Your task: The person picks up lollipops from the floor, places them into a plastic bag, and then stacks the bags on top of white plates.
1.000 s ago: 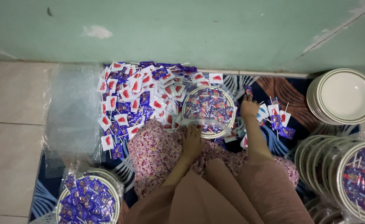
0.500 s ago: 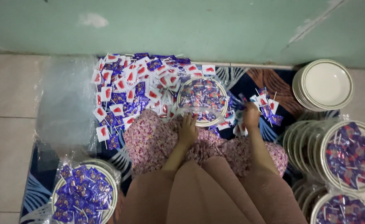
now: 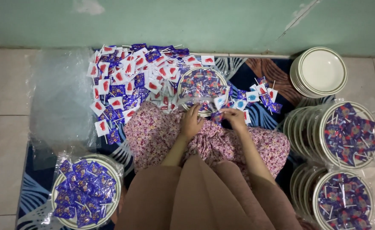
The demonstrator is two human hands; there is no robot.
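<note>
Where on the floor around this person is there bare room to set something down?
Bare beige tile lies left of the clear plastic sheet. Between the loose heap of small flags and the stack of empty white plates only a strip of patterned mat shows. The right side is crowded.

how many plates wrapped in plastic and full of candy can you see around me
4 wrapped plates: one in front of the hands, one at lower left, two at right, upper and lower. The right ones top stacks, so more may be hidden beneath.
</note>
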